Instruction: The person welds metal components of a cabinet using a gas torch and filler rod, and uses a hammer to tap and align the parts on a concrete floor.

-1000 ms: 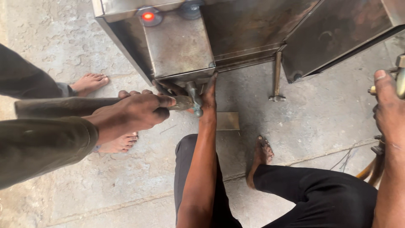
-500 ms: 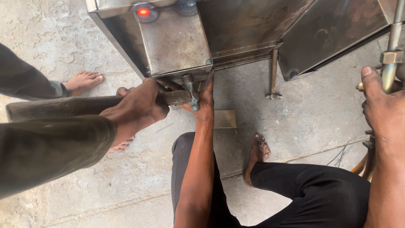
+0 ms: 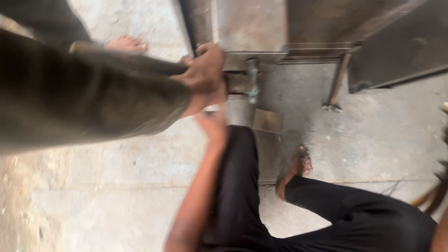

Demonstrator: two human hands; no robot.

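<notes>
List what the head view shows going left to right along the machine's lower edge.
Bare foot → left hand gripping a long bar → bolt fitting under the metal machine → thin metal leg.

My left arm wears a loose, long olive-brown cloth sleeve (image 3: pixel 93 107), softly creased and blurred in the head view. Its plain cuff ends at the wrist, leaving my left hand (image 3: pixel 205 74) bare. At the bottom right corner I see only a sliver of my bare right forearm (image 3: pixel 441 239).
</notes>
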